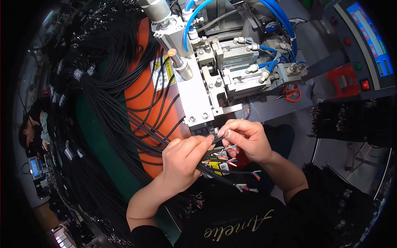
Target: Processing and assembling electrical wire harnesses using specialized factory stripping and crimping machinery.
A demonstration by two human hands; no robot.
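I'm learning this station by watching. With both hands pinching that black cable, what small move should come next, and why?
Probably ease the thin black cable's stripped end forward into the grey metal press: the left hand and right hand pinch it just below the press's mouth, coloured wires bared.

Grey machine bench (285,109), control panel (368,45) behind

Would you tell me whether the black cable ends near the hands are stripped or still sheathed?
Stripped: coloured inner wires fan out past the black cables between the left hand and right hand.
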